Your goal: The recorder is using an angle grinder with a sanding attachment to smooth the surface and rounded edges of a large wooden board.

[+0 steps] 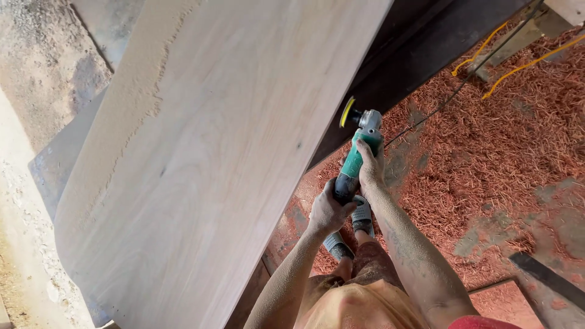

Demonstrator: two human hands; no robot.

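Mostly sanded already, by the look of it: the big pale wood slab [207,158] has a smooth, even top face, with a band of fine sawdust [137,91] lying along its far left side. My read is the face is about done and the right edge [332,131] is what's being worked; the dark underside below that edge is in shadow, so I can't tell how finished it is.

Sander [356,152], green and grey body with a yellow disc [347,112], sits just beside the slab's right edge, disc turned toward the wood; whether it touches I can't tell. Its cord [463,76] runs off up and right over the floor.

Left hand [329,210] has its grip wrapped tight around the rear of the handle, arm reaching forward, dusted all over. Right hand [370,167] lies over the front of the body near the head, fingers pressed down on it, forearm stretched out straight.

Floor [499,158] below is covered in reddish wood shavings, yellow cables [524,64] at top right. Person's sandalled feet [356,225] stand close to the slab.
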